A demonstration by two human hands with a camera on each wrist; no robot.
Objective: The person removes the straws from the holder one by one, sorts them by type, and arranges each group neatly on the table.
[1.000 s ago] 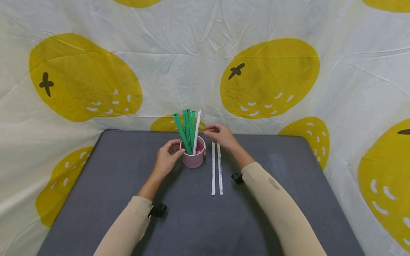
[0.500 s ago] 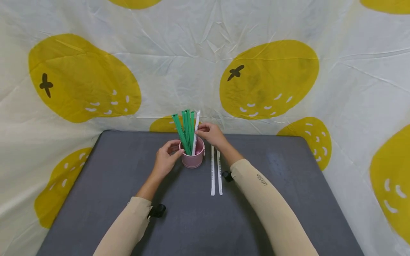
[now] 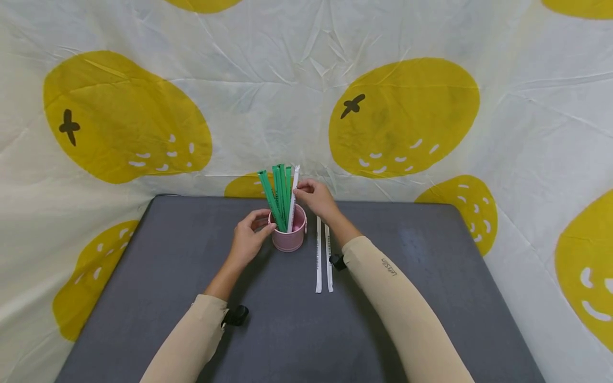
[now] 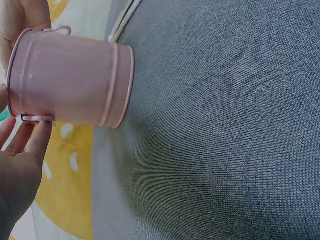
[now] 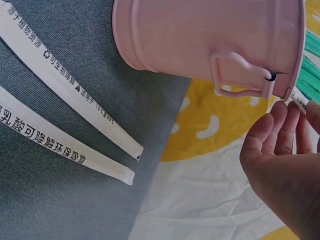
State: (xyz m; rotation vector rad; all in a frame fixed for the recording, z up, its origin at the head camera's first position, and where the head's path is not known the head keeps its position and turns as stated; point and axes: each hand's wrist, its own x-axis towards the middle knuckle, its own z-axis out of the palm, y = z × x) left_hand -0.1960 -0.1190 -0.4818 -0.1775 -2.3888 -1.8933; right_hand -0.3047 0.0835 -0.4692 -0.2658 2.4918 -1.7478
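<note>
The fingers of the right hand (image 3: 316, 201) are close together, with a tall white straw (image 3: 291, 213) pinched between the thumb and a fingertip, above the rim. The other fingers are bent and seem to hold nothing. The fingers of the left hand (image 3: 248, 236) curve round the side of the pink bucket (image 3: 288, 243), with the thumb by the rim and some fingers on its little handle there. A handle (image 5: 216, 75) on the other side sits just beside the right hand.

The bucket stands upright near the back edge of the gray counter (image 3: 268, 340). Inside it, the pinched straw leans a bit to the right, next to a bunch of green straws (image 3: 281, 197). The tops of all these poke up high.

Outside the bucket, just to the right, two white straws (image 3: 319, 260) lie side by side, not touching each other. They have dark writing on them. The right arm covers part of them.

I think most of the work looks done, since the green straws and one white straw are in the bucket. The two lying flat look like the part not done yet.

Behind it all hangs a white cloth (image 3: 268, 122) with big yellow fruit shapes.
</note>
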